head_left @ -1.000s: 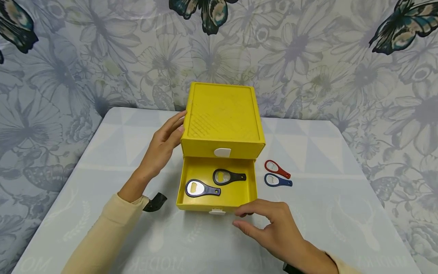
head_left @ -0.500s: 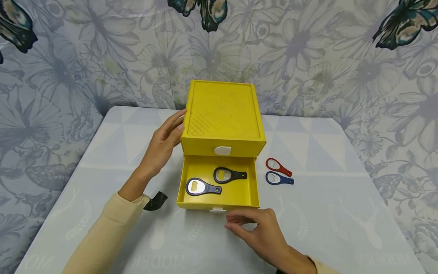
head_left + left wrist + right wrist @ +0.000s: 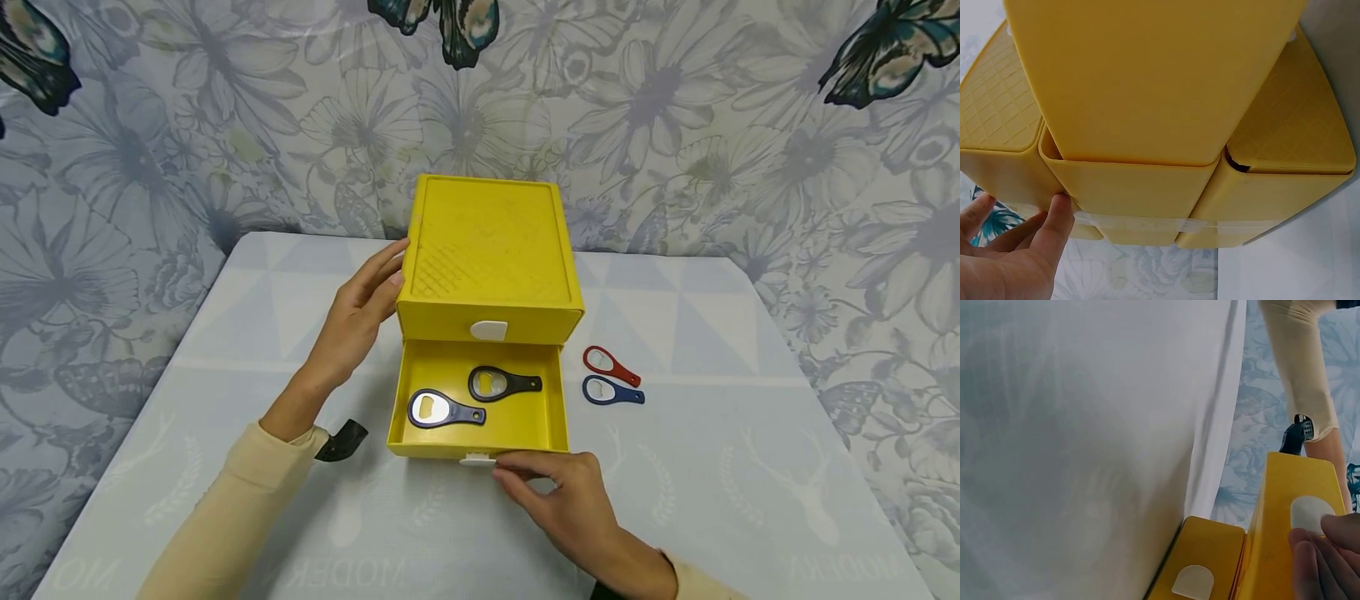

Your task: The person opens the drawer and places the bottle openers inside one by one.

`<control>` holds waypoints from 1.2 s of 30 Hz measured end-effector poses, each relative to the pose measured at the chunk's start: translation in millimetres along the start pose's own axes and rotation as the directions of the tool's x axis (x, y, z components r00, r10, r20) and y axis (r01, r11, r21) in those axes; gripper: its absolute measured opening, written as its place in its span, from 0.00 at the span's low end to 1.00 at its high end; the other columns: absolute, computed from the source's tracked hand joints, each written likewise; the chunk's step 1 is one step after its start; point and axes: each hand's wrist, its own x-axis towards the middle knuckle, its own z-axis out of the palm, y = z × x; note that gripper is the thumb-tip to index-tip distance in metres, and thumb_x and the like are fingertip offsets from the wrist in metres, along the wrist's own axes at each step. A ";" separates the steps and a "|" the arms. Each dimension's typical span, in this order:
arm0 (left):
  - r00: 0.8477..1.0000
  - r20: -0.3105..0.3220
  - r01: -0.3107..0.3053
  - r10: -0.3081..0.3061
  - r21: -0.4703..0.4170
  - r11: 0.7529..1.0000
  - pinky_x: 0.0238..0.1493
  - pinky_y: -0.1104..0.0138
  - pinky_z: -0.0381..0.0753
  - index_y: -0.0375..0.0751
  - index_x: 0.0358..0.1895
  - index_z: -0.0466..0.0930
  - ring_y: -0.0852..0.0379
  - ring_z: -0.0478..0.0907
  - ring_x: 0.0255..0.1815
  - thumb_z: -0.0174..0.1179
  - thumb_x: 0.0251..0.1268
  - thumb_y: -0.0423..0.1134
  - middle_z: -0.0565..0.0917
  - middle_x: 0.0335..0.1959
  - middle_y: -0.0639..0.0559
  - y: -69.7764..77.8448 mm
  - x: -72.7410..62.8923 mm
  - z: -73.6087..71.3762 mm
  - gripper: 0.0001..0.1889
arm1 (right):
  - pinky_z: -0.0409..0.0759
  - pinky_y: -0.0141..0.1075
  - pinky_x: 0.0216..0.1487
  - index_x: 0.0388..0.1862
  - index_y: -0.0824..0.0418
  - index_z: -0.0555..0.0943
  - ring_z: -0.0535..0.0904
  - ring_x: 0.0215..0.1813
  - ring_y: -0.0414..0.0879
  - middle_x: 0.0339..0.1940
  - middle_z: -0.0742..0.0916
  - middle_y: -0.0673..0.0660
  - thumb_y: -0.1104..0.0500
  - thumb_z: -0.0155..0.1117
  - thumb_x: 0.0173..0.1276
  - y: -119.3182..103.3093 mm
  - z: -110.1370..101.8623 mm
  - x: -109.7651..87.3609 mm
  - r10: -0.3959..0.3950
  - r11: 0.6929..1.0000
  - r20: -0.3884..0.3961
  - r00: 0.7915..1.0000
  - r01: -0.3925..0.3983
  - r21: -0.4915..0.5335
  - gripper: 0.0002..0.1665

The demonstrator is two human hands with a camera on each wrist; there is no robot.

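Observation:
A yellow drawer box (image 3: 491, 242) stands on the table with a yellow drawer (image 3: 525, 429) pulled out below its top one. Inside the drawer lie a black bottle opener (image 3: 517, 384) and a dark purple-blue one (image 3: 465, 414). My right hand (image 3: 566, 496) pinches the white drawer tab (image 3: 1305, 512) between thumb and fingers, as the right wrist view shows. With extended fingers, my left hand (image 3: 352, 321) rests against the box's left side; the left wrist view shows its fingertips (image 3: 1060, 203) on the yellow wall.
To the right of the box, a red bottle opener (image 3: 612, 367) and a blue bottle opener (image 3: 612, 391) lie close together on the pale patterned tablecloth (image 3: 720, 467). Another closed drawer with a white tab (image 3: 1194, 581) shows in the right wrist view. A flowered wall covering (image 3: 300, 125) rises behind.
My right hand has moved left along the drawer's front edge and taken hold of its white tab. The left hand stays against the box, and the openers lie as before.

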 end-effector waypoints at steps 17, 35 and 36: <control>1.000 0.007 0.002 -0.002 -0.017 1.000 0.73 0.51 0.70 0.62 0.79 0.57 0.51 0.69 0.73 0.44 0.83 0.48 0.64 0.77 0.53 -1.2 -1.8 -0.4 0.26 | 0.85 0.25 0.32 0.33 0.54 0.90 0.85 0.30 0.31 0.28 0.90 0.44 0.66 0.76 0.59 3.6 -0.9 23.4 -0.132 0.990 -0.082 0.988 0.128 -0.055 0.07; 1.000 0.017 0.021 -0.020 -0.046 0.999 0.73 0.51 0.70 0.62 0.79 0.57 0.52 0.67 0.74 0.44 0.82 0.49 0.64 0.78 0.53 -0.4 -0.3 -2.8 0.26 | 0.86 0.27 0.30 0.35 0.56 0.90 0.87 0.30 0.38 0.30 0.91 0.50 0.67 0.75 0.58 20.9 -3.7 65.6 -0.268 0.963 -0.138 0.953 0.259 -0.079 0.07; 1.000 0.018 0.022 -0.021 -0.046 0.999 0.73 0.51 0.70 0.62 0.79 0.57 0.52 0.67 0.74 0.44 0.82 0.49 0.64 0.78 0.53 -0.2 -0.2 -2.8 0.26 | 0.86 0.27 0.30 0.35 0.57 0.90 0.87 0.30 0.38 0.30 0.91 0.50 0.67 0.75 0.58 21.9 -3.8 67.8 -0.264 0.964 -0.139 0.955 0.256 -0.075 0.07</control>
